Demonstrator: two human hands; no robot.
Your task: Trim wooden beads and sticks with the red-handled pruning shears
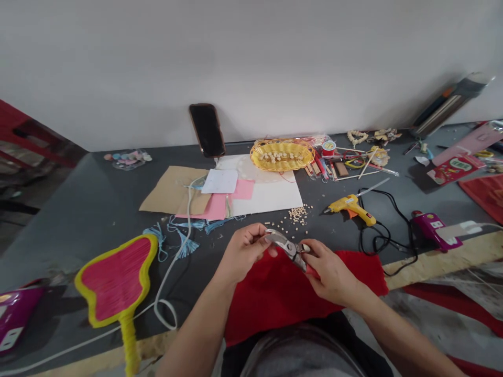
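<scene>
My hands are held together above a red felt cloth (298, 298) at the table's front edge. Between them is a pair of red-handled metal pliers (288, 250). My right hand (330, 272) grips the handles, and my left hand (243, 251) pinches the silver head with its fingers. The pliers' jaws are partly hidden by my left fingers. A small heap of wooden beads (297, 214) lies on the dark tabletop just beyond my hands.
A yellow glue gun (351, 208) with a black cord lies to the right. Ahead are a wicker basket (282, 155), a leaning phone (207, 130), and paper sheets (173, 189). On the left are blue tassels (184, 243), a white cord (165, 309), and a pink-and-yellow woven fan (116, 280).
</scene>
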